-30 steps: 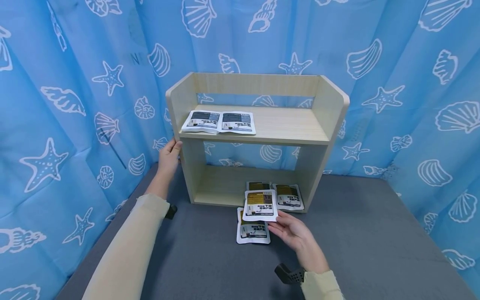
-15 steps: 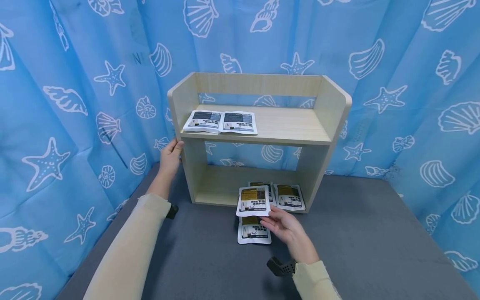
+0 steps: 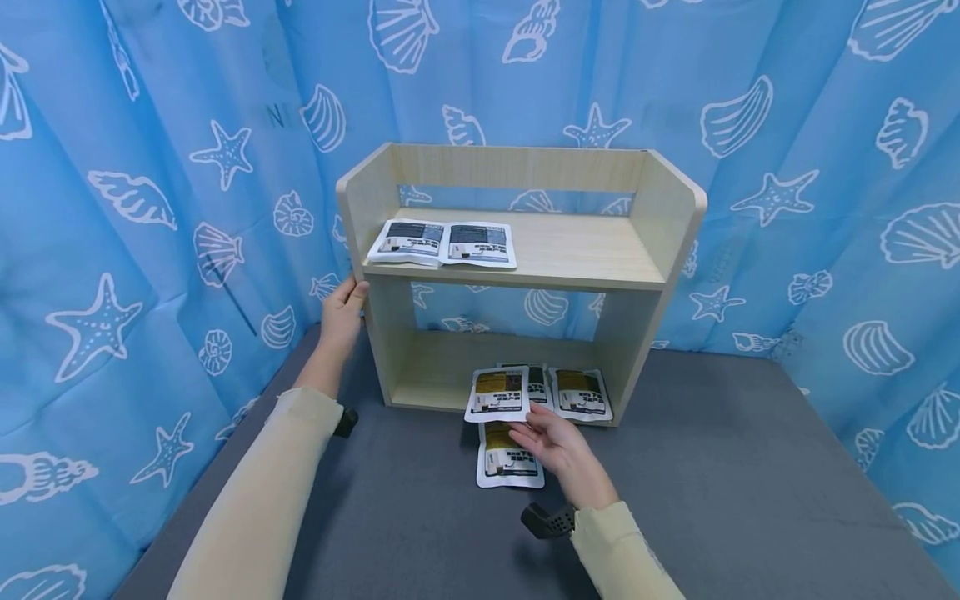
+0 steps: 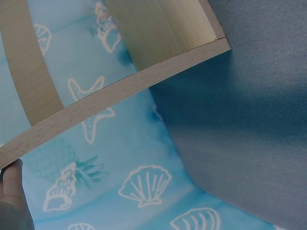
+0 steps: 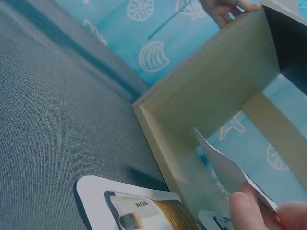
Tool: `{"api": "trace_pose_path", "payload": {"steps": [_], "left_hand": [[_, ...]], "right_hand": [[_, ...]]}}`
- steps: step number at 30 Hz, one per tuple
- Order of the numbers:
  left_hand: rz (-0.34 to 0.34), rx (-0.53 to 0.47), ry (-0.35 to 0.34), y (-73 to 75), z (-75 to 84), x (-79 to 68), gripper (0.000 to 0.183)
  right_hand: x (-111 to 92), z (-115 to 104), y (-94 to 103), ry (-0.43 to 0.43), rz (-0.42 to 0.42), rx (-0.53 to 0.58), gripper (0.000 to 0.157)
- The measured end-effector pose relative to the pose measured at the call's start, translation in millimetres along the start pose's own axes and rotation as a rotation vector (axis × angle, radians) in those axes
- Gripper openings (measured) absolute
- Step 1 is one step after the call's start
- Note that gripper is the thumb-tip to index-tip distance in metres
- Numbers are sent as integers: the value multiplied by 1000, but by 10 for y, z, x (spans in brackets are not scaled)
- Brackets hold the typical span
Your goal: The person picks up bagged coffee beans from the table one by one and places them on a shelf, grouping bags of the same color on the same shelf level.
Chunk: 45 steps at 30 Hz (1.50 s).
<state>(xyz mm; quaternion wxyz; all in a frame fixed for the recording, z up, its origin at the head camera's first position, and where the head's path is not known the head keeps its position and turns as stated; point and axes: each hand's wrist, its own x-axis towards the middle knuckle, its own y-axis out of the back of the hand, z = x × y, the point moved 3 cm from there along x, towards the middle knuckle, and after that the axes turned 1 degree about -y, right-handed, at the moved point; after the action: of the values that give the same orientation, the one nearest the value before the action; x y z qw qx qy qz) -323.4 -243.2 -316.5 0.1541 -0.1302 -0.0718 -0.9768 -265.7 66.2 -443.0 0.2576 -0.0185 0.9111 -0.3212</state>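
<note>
My right hand (image 3: 558, 446) pinches a flat white packet (image 3: 497, 393) with a brown-and-white label by its right edge. It hovers at the front of the lower shelf; in the right wrist view the packet (image 5: 229, 165) appears nearly edge-on. Below it, a similar packet (image 3: 510, 462) lies on the grey table in front of the shelf unit. My left hand (image 3: 341, 321) holds the left side panel of the pale wooden shelf unit (image 3: 517, 279); in the left wrist view only part of the left hand (image 4: 13, 196) shows at the panel's edge.
On the lower shelf's right side lie two brown-labelled packets, the right one (image 3: 580, 394) whole and the other (image 3: 538, 387) partly covered. Grey-labelled packets (image 3: 480, 243) lie on the upper shelf's left. A blue shell-patterned curtain (image 3: 810, 208) surrounds the table (image 3: 750, 467).
My right hand has moved left with the packet, exposing more of the packets on the lower shelf. The held packet has tilted. My left hand stays on the side panel.
</note>
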Motion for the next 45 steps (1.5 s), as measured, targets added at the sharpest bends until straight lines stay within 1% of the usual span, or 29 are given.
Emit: {"api": "trace_pose_path", "payload": {"steps": [4, 8, 13, 21, 27, 30, 33, 40, 45], "left_hand": [[0, -14, -7, -5, -6, 4, 50], [-1, -25, -17, -11, -5, 2, 50], [-4, -24, -19, -13, 7, -3, 49], [-4, -21, -13, -10, 6, -4, 48], [8, -6, -18, -6, -8, 6, 50], [8, -3, -25, -4, -11, 6, 50], [4, 1, -28, -5, -12, 1, 50], [6, -7, -28, 0, -26, 4, 49], [7, -4, -16, -3, -22, 0, 48]], "right_hand": [[29, 22, -33, -14, -22, 42, 53], [60, 43, -69, -17, -37, 55, 53], [134, 61, -144, -42, -25, 59, 53], [259, 87, -248, -63, 31, 28, 51], [344, 117, -317, -68, 23, -13, 52], [366, 130, -338, -63, 13, -12, 53], [397, 143, -358, -65, 9, 2, 53], [457, 148, -385, -73, 22, 87, 57], [481, 149, -396, -77, 23, 83, 56]]}}
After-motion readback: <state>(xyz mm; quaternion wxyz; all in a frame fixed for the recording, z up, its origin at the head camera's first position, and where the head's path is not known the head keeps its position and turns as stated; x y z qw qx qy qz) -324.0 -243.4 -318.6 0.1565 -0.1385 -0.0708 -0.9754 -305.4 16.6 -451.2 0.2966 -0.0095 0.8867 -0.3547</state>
